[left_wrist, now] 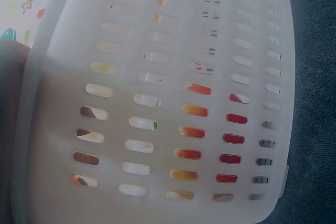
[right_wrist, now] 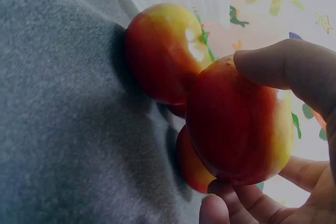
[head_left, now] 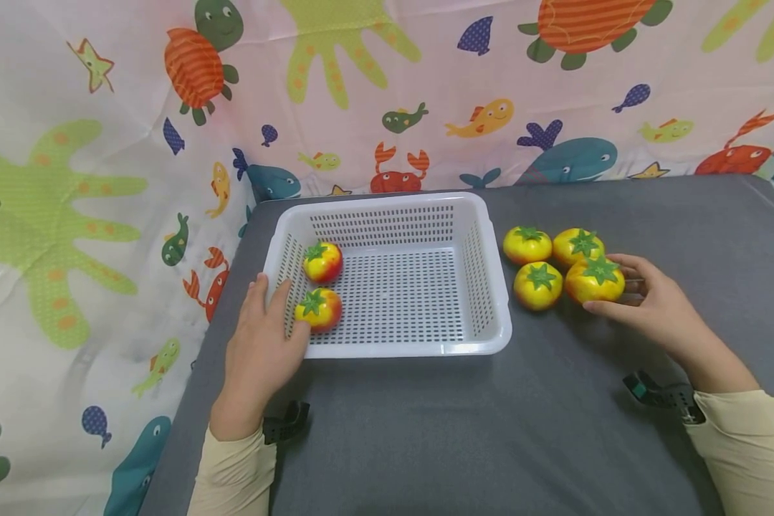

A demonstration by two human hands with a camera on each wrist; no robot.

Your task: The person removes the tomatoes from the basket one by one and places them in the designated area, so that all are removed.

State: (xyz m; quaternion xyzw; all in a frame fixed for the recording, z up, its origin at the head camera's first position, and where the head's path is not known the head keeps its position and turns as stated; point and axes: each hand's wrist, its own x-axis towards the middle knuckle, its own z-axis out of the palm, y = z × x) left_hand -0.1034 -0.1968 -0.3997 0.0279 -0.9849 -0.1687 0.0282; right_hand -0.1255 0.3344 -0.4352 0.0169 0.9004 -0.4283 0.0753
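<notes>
A white plastic basket (head_left: 387, 349) with slotted walls stands on the grey cloth. My left hand (head_left: 261, 351) holds its near left corner, the thumb and a finger reaching over the rim. Close by these fingers, inside the basket, lie two toy tomatoes (head_left: 323, 262), yellow and red with green star-shaped leaves. Over on the right, my right hand (head_left: 651, 304) grips another toy tomato (right_wrist: 239, 124) between thumb and fingers. Beside it sit three more, a near one (head_left: 538, 287), a far left one (head_left: 527, 246) and a far right one (head_left: 577, 247).
Grey cloth (head_left: 413, 437) covers the table. Behind it and along the left hangs a white curtain (head_left: 361, 129) printed with sea animals. Dark straps (head_left: 667, 394) with small cameras sit on both wrists, below light sleeves.
</notes>
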